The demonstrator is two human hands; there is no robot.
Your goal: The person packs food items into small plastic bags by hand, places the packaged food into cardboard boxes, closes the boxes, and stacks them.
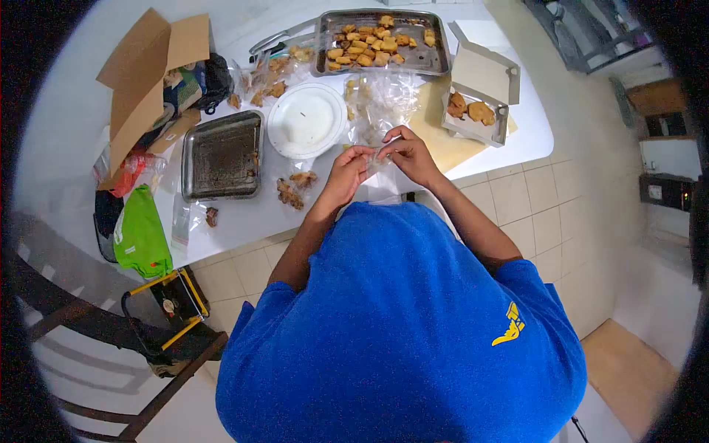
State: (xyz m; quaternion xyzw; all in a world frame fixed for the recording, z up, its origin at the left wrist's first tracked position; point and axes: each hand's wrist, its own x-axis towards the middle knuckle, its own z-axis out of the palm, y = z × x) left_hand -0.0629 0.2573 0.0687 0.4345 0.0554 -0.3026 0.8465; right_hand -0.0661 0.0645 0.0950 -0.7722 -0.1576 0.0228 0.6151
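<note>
My left hand [350,174] and my right hand [410,156] are close together at the table's near edge. Fingers of both are pinched on a small clear plastic bag [379,164] between them; its contents, if any, are too small to tell. Just beyond them lie more clear plastic bags [388,100]. A white round plate [278,136] with a small dark speck is to the left of my hands. Bagged brown food pieces [289,193] rest left of my left hand. To the right, an open white carton [484,77] contains golden-brown baked pieces [480,113].
A metal tray [437,65] of golden-brown pieces stands at the back; a stained dark tray [221,155] is at left. A knife [275,40] lies behind. An open cardboard box [133,63], a green bag [140,236] and brown paper [436,136] are also on the table [538,129].
</note>
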